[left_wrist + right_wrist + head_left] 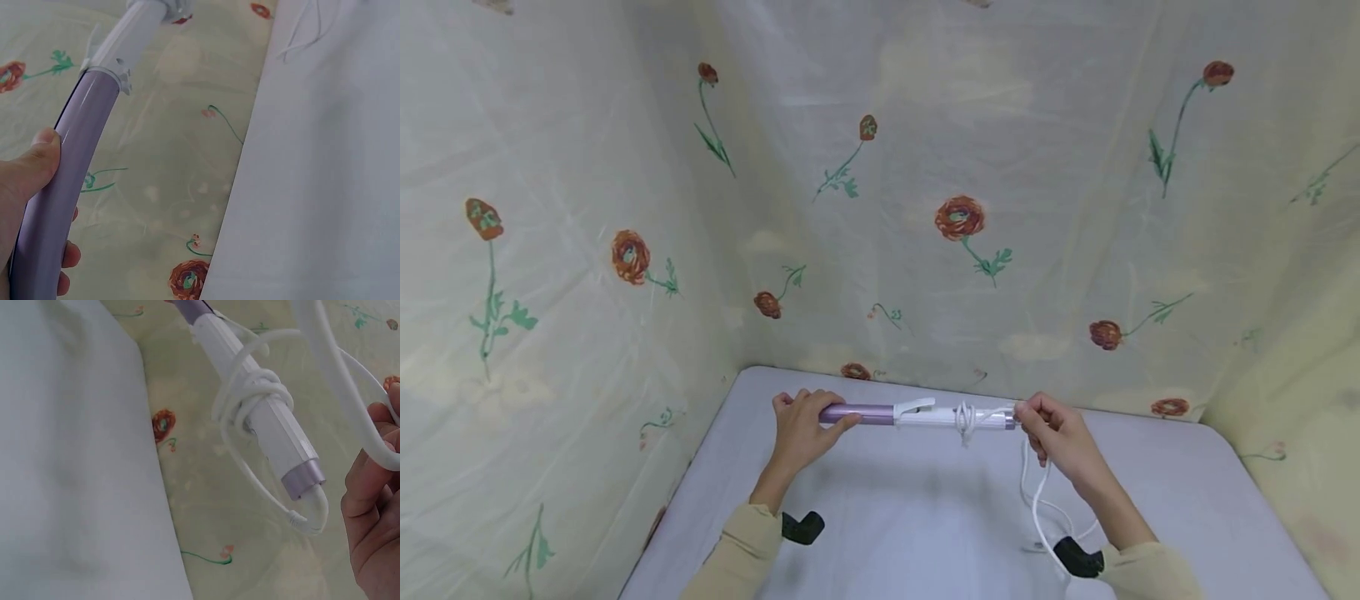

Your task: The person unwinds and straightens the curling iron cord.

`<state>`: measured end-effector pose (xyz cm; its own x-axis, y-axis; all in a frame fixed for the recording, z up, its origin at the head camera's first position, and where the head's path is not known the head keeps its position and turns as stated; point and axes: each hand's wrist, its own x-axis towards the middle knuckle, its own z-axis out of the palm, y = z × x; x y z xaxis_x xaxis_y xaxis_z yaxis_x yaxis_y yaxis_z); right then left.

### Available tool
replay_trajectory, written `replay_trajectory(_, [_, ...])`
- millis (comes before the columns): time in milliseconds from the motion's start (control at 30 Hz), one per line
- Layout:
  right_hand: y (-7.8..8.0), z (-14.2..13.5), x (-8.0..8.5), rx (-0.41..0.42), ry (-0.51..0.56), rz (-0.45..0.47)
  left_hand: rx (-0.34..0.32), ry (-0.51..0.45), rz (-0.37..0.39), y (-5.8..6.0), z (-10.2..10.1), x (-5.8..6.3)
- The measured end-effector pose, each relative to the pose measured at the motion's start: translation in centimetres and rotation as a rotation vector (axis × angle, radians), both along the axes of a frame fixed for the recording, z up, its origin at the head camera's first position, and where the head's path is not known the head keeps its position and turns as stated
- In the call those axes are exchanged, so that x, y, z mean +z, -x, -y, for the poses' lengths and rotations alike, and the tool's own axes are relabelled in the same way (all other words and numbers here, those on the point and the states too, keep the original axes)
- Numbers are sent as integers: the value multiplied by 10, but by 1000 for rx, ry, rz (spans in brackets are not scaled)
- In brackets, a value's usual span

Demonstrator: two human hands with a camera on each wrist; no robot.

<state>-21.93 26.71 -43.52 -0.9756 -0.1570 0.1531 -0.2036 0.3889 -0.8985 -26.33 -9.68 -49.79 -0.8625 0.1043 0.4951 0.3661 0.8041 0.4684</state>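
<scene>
A curling iron [917, 416] with a purple barrel and a white handle is held level above the table. My left hand [805, 429] grips its purple barrel [75, 144], thumb on one side and fingertips round the other. White cord [250, 400] is looped several times about the handle, which ends in a purple ring [304, 479]. Just past that end, my right hand [1060, 437] pinches a length of the cord [337, 369] between curled fingers. More cord [1036, 508] hangs below this hand toward the table.
The white table [910, 517] has rounded far corners. Flower-printed curtain [1045, 167] surrounds it at the back and sides. A black band [1078, 557] sits at the right wrist, with a white object [1088, 589] close by at the lower edge; another black piece [803, 527] is beside the left sleeve.
</scene>
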Motion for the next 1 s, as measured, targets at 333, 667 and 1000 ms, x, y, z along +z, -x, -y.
replay_trajectory(333, [-32,13,-23,146,51,65,-14,-31,-14,3,-1,2])
replay_trajectory(667, [-26,11,-55,154,12,232,-18,-24,-7,4,-2,6])
replay_trajectory(1000, [-1,10,-76,71,-130,349,-57,-15,-19,3,0,5])
